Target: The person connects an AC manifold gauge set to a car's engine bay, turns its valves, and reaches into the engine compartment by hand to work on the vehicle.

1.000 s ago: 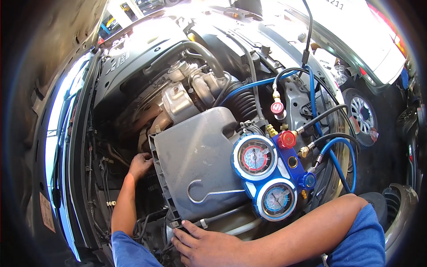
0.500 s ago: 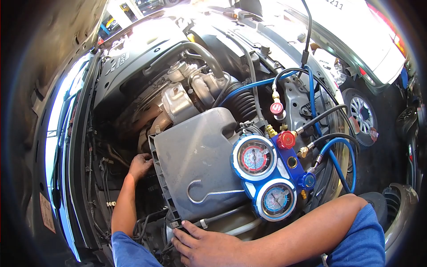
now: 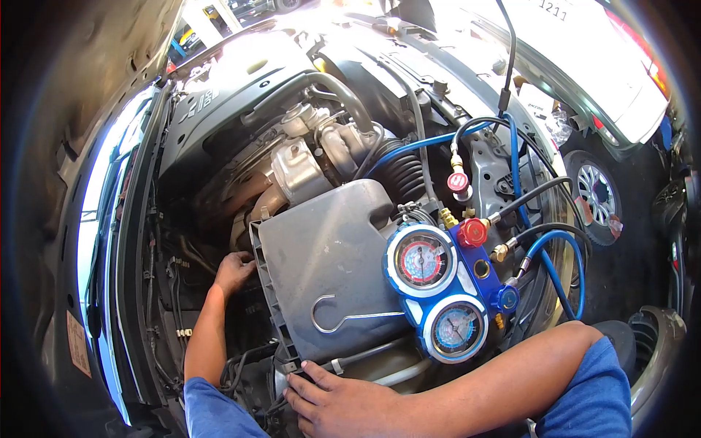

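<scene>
A black plastic air filter box sits in the engine bay, in the middle of the head view. My left hand reaches down beside its left ribbed edge, fingers curled inward; the fingertips are partly hidden, and what they hold cannot be made out. Lying with fingers stretched out, my right hand touches the box's near corner by a small metal clip. On the box rests a blue manifold gauge set with two dials, and its metal hook spreads over the lid.
Blue and black hoses loop from the gauges' right side. Beyond the box are a metal turbo housing, a ribbed intake hose and an engine cover. The raised hood stands left; a wheel lies right.
The view has shifted slightly, so the engine parts sit a little further right and lower. Both hands stay at the same places on the box, with little visible movement.
</scene>
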`<state>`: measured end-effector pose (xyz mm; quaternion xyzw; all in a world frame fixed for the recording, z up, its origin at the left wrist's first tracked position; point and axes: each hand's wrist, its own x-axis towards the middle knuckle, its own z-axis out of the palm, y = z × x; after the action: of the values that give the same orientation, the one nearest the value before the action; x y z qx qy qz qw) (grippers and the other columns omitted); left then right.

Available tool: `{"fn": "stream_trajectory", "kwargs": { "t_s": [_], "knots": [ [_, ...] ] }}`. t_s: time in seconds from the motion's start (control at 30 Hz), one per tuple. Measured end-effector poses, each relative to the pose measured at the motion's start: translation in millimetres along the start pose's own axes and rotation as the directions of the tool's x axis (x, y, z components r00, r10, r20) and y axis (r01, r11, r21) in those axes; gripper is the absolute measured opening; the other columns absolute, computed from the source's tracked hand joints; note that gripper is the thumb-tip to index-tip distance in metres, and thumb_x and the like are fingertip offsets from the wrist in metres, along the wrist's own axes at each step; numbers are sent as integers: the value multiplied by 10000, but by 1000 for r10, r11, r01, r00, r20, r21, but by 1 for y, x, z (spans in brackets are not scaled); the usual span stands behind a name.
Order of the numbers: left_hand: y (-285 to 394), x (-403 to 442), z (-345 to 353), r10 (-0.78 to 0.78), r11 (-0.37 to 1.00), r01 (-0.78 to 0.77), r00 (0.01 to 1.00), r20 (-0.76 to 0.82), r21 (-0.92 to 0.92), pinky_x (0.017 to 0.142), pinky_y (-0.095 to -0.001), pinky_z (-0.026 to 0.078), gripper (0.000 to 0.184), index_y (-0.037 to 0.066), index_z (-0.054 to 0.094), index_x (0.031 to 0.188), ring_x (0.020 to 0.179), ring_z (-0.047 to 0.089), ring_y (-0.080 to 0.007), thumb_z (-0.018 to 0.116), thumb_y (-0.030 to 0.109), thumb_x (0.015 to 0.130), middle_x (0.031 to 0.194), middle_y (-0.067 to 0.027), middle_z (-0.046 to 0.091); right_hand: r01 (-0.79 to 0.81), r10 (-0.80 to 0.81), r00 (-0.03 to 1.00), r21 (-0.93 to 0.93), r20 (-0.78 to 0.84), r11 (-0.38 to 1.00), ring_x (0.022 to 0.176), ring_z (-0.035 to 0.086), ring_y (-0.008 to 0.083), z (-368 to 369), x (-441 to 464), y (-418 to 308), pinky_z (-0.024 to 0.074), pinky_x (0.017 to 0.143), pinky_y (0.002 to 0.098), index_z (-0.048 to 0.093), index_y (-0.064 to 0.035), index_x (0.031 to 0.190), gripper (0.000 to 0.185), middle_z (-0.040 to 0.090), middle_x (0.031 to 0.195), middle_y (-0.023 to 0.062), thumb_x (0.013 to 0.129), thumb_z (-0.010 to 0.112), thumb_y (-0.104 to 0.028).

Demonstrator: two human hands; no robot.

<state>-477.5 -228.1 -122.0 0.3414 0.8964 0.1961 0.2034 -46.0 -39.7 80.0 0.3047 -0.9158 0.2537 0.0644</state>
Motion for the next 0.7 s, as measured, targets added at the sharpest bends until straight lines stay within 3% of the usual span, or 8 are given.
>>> {"fn": "stream_trajectory", "kwargs": {
  "t_s": [0.23, 0.37, 0.7],
  "knots": [
    [24, -6, -7, -41, 997, 39, 999, 15, 74, 764, -426, 546, 413, -9, 760, 1023, 787, 720, -336, 737, 370, 859, 831, -220, 730, 24, -24, 1000, -12, 2, 1000, 1380, 502, 409, 2, 0, 1, 315, 1191, 589, 768, -43, 1091, 358, 586, 1416, 255, 960, 528, -274],
    [45, -11, -14, -134, 984, 130, 990, 32, 119, 789, -431, 547, 433, -6, 762, 1028, 825, 723, -355, 746, 391, 856, 857, -220, 737, 22, -22, 1000, 0, 18, 1000, 1383, 499, 410, -1, 1, 1, 312, 1195, 581, 743, -7, 1142, 385, 584, 1420, 249, 976, 523, -277],
    [49, -13, -16, -117, 985, 111, 992, 40, 134, 807, -439, 548, 445, -4, 764, 1034, 856, 728, -355, 741, 400, 849, 877, -231, 734, -3, 3, 1000, -14, -9, 1000, 1379, 502, 399, 3, 1, -1, 312, 1198, 572, 702, 24, 1212, 425, 591, 1417, 231, 986, 523, -288]
  ]
}}
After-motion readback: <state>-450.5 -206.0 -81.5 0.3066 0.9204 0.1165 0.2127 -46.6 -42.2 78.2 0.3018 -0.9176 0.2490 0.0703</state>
